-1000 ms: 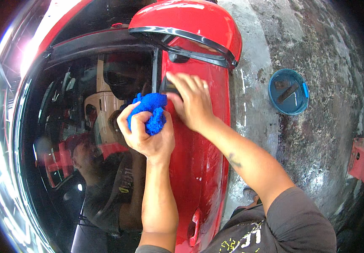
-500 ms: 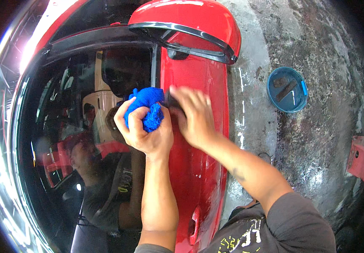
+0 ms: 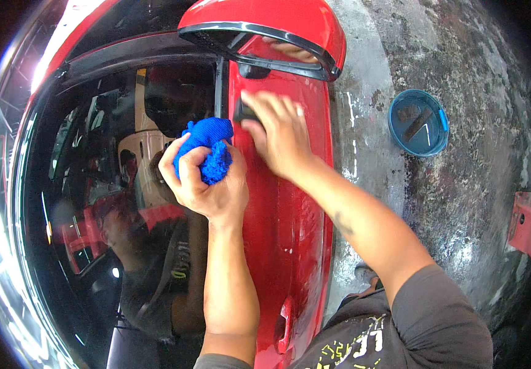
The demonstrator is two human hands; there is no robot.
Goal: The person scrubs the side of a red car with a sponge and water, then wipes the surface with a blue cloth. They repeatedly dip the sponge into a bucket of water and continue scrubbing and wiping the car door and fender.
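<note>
A bunched blue microfiber cloth (image 3: 207,150) is wrapped in my left hand (image 3: 216,190), over the car's dark side window (image 3: 124,215) near its lower trim. Just to the right, my right hand (image 3: 281,132) presses a small dark block (image 3: 244,111) against the red door panel (image 3: 278,227) beside the black window trim (image 3: 221,89). My fingers partly cover the block, so its exact kind cannot be made out. The red side mirror (image 3: 271,24) juts out ahead of my right hand.
On the grey, stained concrete floor (image 3: 376,184) to the right stands a blue bucket (image 3: 395,138) with water and dark pieces in it. The red door handle (image 3: 285,326) is close to my body. A red metal part (image 3: 527,227) sits at the far right.
My right hand has slid forward with the dark block along the door's upper edge, toward the mirror. The left hand, still around the blue cloth, has shifted slightly forward and left.
</note>
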